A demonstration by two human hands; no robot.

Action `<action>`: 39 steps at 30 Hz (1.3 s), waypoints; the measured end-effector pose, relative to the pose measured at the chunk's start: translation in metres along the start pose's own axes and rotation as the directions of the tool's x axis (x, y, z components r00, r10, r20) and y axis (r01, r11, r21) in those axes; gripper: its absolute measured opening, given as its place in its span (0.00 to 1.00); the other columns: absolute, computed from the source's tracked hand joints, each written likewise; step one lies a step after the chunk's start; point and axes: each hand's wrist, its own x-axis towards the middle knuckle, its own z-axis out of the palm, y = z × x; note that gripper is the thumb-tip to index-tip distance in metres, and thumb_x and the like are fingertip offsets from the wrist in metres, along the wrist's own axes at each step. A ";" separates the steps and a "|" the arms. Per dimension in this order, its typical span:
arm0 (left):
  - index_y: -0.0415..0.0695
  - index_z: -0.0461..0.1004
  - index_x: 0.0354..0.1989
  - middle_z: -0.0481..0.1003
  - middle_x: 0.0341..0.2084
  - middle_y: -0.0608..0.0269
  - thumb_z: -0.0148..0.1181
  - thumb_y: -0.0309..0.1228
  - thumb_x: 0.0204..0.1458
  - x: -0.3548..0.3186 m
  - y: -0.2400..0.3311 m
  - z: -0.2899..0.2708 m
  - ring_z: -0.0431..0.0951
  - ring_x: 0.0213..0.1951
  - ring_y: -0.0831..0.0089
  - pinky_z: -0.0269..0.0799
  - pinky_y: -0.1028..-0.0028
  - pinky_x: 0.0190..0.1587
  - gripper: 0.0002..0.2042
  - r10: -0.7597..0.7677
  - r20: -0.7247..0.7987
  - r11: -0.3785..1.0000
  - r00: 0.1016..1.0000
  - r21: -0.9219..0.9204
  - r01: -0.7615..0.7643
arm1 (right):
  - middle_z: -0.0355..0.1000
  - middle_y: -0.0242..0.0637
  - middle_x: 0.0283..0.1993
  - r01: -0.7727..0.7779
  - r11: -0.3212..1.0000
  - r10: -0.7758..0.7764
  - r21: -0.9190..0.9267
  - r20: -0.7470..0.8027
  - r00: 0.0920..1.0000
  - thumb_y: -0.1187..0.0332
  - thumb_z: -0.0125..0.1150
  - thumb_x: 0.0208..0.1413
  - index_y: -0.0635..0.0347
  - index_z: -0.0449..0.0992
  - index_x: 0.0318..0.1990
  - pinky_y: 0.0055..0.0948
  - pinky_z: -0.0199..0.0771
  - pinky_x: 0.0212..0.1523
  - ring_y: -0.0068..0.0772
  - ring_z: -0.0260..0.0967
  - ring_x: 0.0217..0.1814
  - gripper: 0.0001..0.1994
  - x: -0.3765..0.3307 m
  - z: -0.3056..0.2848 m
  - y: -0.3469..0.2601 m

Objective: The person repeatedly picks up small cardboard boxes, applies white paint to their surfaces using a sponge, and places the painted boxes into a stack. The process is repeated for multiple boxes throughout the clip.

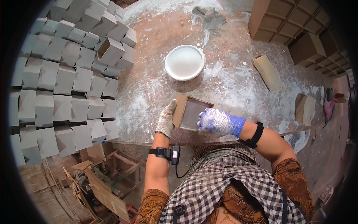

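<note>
A brown open box (181,108) lies tilted at the near edge of the table, its dark inside facing up. My left hand (166,118), in a white knit glove, grips the box's left wall; the fingers on its underside are hidden. Over the right side of the box is my right hand (220,122), in a blue glove smeared with white. Its fingers curl at the inner right edge, and whatever they hold, if anything, does not show. Beyond the box stands a round tub (185,64) of white liquid paste.
Grey-white boxes (48,76) are stacked along the left. Brown unpainted boxes (276,22) stand at the far right. A tan block (267,72) and another pale block (305,110) lie on the right. A grey rag (210,17) rests at the back of the stained table (149,41).
</note>
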 end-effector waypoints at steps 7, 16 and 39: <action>0.44 0.61 0.56 0.68 0.48 0.64 0.57 0.48 0.51 0.014 -0.126 -0.057 0.70 0.48 0.76 0.72 0.76 0.48 0.28 0.268 0.165 0.883 0.949 -0.436 -0.173 | 0.75 0.30 0.32 -0.191 0.915 0.226 0.356 -0.058 0.972 0.74 0.58 0.33 0.50 0.80 0.27 0.33 0.70 0.40 0.36 0.70 0.37 0.11 -0.011 0.011 0.003; 0.43 0.69 0.49 0.72 0.43 0.62 0.61 0.51 0.47 -0.054 -0.036 0.025 0.74 0.44 0.70 0.70 0.70 0.48 0.27 0.149 -0.075 0.926 0.986 -0.340 -0.166 | 0.75 0.40 0.36 -0.261 0.868 0.256 0.422 0.070 0.964 0.71 0.56 0.44 0.53 0.79 0.36 0.34 0.72 0.43 0.43 0.72 0.40 0.10 0.004 -0.037 -0.036; 0.42 0.67 0.52 0.71 0.46 0.62 0.66 0.52 0.40 -0.042 -0.073 0.018 0.73 0.47 0.70 0.68 0.69 0.51 0.34 0.321 0.341 0.933 0.884 -0.276 -0.232 | 0.74 0.42 0.33 -0.498 0.779 0.472 0.381 0.167 0.866 0.75 0.54 0.34 0.54 0.79 0.36 0.36 0.72 0.41 0.45 0.71 0.39 0.16 -0.052 0.000 0.012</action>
